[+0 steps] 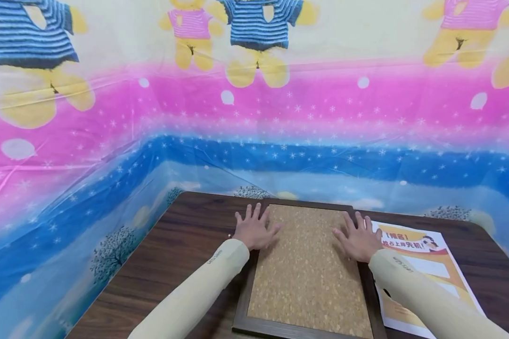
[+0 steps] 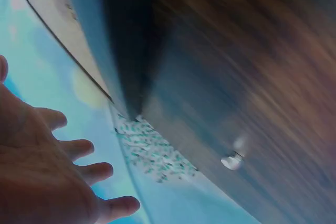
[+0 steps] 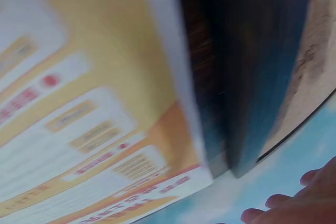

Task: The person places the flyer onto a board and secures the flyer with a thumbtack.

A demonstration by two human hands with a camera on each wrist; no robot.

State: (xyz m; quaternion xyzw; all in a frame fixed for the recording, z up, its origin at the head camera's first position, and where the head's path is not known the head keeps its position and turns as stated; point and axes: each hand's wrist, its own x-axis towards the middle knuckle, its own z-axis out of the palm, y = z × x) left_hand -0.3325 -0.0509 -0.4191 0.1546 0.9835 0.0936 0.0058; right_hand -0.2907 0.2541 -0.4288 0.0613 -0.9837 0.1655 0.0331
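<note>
A cork board (image 1: 309,278) in a dark brown frame (image 1: 301,328) lies on the table. My left hand (image 1: 253,230) is over its left side, fingers spread and pointing to the far edge. Over the right side, my right hand (image 1: 358,240) also has its fingers spread, and it partly overlaps a printed sheet (image 1: 454,256). Neither hand grips anything. In the left wrist view, the straight fingers of the left hand (image 2: 37,156) stand apart from each other. Only some fingertips of the right hand (image 3: 302,203) show in the right wrist view.
The dark wood-grain table (image 1: 152,282) has rounded far corners. A small shiny pin-like piece (image 2: 232,161) is on it, left of the frame. Behind the table hangs a patterned cloth (image 1: 280,108) with pink and blue bands and bear figures.
</note>
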